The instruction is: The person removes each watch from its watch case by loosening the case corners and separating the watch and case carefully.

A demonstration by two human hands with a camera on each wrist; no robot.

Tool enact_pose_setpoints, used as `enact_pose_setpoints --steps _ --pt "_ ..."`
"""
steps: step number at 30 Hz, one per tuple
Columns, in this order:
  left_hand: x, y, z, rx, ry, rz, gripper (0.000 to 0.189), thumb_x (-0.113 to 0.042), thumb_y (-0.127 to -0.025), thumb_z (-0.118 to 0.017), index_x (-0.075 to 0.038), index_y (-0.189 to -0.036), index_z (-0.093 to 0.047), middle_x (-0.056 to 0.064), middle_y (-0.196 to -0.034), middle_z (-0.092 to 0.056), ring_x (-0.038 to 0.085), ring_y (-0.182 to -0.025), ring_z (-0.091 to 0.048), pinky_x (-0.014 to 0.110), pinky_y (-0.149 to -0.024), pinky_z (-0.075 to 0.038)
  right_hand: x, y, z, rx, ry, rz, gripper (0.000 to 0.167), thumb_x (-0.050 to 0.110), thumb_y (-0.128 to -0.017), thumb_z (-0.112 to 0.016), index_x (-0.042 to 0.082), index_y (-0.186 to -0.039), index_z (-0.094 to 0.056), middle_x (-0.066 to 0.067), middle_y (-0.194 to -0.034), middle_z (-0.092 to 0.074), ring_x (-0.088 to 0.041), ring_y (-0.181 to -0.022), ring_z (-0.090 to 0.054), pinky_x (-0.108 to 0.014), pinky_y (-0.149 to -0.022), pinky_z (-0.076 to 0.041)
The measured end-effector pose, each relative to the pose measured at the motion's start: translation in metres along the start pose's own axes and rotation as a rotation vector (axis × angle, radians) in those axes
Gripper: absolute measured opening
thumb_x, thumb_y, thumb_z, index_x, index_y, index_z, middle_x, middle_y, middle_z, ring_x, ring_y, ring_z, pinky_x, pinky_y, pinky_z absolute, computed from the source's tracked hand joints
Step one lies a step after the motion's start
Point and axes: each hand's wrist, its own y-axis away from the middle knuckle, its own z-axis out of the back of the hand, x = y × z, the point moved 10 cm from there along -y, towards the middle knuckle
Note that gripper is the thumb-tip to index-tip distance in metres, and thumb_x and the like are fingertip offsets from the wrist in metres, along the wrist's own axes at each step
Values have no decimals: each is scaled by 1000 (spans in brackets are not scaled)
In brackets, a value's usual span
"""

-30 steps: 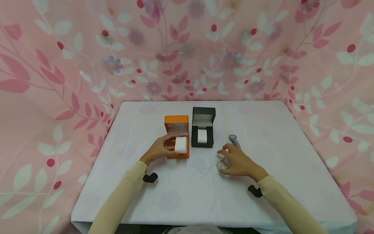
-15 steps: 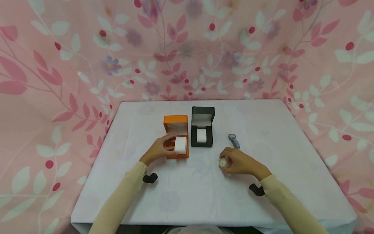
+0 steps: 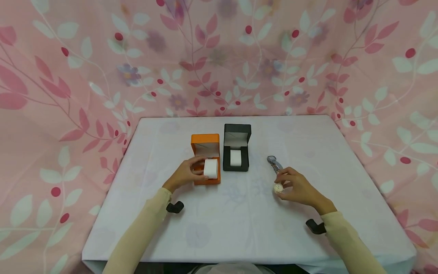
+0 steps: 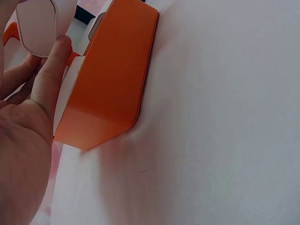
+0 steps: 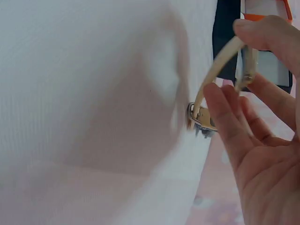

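With thumb and fingers, my left hand (image 3: 186, 175) grips a white watch cushion (image 3: 210, 168), seen end-on in the left wrist view. The cushion overlaps the lower part of an open orange watch box (image 3: 207, 182). To the right, my right hand (image 3: 301, 190) pinches a watch (image 3: 278, 188) with a pale round face. Its cream strap (image 5: 218, 65) curves between thumb and fingers in the right wrist view, the buckle (image 5: 199, 117) hanging at the strap's lower end. Just beyond the right fingertips lies a second watch (image 3: 272, 160) with a grey strap, its near end partly hidden by the hand.
An open black watch box (image 3: 244, 167) with a white cushion (image 3: 235, 158) inside stands close to the right of the orange box. Everything is on a table with a white cloth (image 3: 191, 232). A pink floral curtain (image 3: 219, 57) hangs behind and at both sides.
My right hand has taken hold of the pale-faced watch, turned its face into view, and moved right with it. The left hand stays at the orange box, gripping the cushion.
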Motion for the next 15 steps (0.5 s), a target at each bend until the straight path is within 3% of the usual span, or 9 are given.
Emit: enact_pose_setpoints --steps 3,6,11,15 --pt "0 0 -1 4 -1 6 84 -25 -70 -90 -7 -141 -49 7 -134 -52 26 -118 -56 33 -90 -53 -9 3 -2 38 -21 -52 30 -2 -68 -86 6 -92 -71 -19 -118 -51 -27 -96 -62 -37 -77 -58" --pt "0 1 -2 10 1 15 84 -23 -71 -89 -6 -142 -47 8 -135 -51 27 -119 -55 33 -91 -52 -13 5 -5 78 46 -63 28 3 -67 -88 11 -89 -72 -15 -116 -55 -26 -100 -61 -39 -80 -57" --pt "-4 3 -2 18 -7 16 80 -18 -74 -87 -7 -142 -47 9 -137 -49 29 -121 -53 36 -94 -51 -9 8 -2 74 235 -8 32 17 -64 -92 18 -90 -74 -3 -112 -63 -24 -109 -54 -46 -88 -49" --pt "-4 2 -1 15 -14 14 79 -17 -73 -87 -8 -142 -48 8 -137 -49 28 -121 -52 37 -94 -51 -6 9 0 63 253 12 32 19 -65 -92 17 -92 -74 -2 -111 -63 -23 -108 -54 -47 -86 -49"
